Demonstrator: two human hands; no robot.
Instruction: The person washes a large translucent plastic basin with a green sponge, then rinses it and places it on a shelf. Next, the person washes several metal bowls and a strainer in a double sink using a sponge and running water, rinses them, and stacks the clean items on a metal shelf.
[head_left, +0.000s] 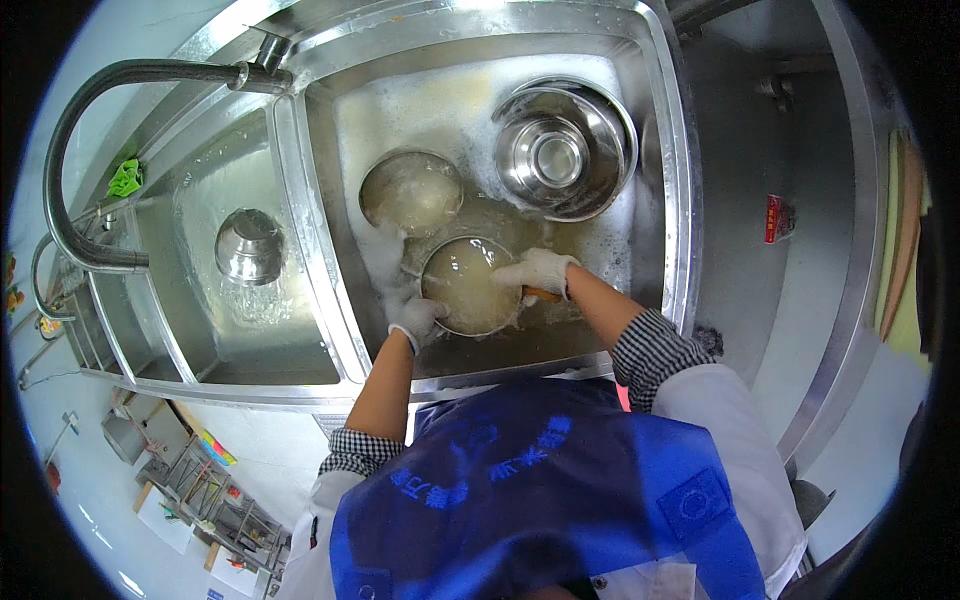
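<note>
A round metal bowl (471, 289) full of cloudy water sits in the soapy water of the sink basin (652, 225). My left hand (420, 319), in a white knit glove, grips its rim at the near left. My right hand (541, 271), gloved alike, reaches over the right rim with its fingertips at the cloudy water. An orange-brown strip (541, 294) shows just under that hand; what it belongs to is hidden. Beyond lies a second metal bowl (411, 191), partly sunk. Nested steel bowls (559, 161) stand at the far right of the basin.
A curved steel faucet (56, 157) arches over the left basin, where an upturned metal bowl (249, 247) lies. A raised steel divider (319, 247) parts the two basins. A green cloth (126, 178) rests on the back ledge. Right of the sink is a steel surface (742, 187).
</note>
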